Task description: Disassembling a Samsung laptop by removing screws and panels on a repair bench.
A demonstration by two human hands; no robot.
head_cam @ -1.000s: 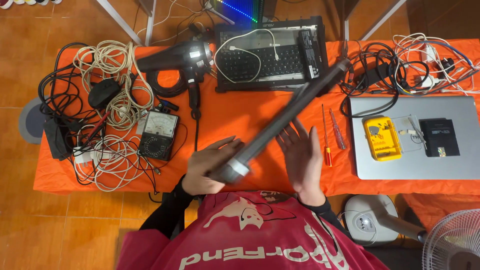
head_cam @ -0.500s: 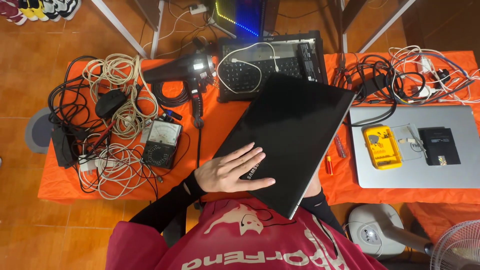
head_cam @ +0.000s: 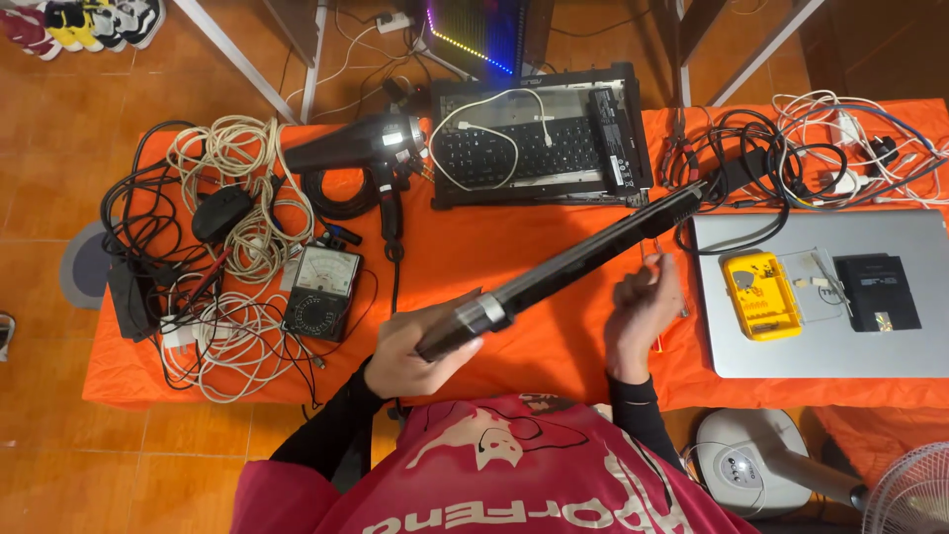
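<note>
Tilted back on edge, laptop (head_cam: 573, 267) is rising; my left hand (head_cam: 415, 346) is gripping its corner, right hand (head_cam: 643, 307) loosely curled, empty, beside it.

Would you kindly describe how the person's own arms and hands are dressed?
Both arms wear long, close-fitting black sleeves ending at the wrists. The left hand and right hand are bare: no gloves, and no rings or watch that I can make out.

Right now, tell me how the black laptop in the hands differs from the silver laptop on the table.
The black laptop is dark, lifted edge-on at a slant in the left hand; the silver laptop is pale and lies flat on the orange table. The silver one carries a yellow case; the black one carries nothing. Both are closed.
</note>
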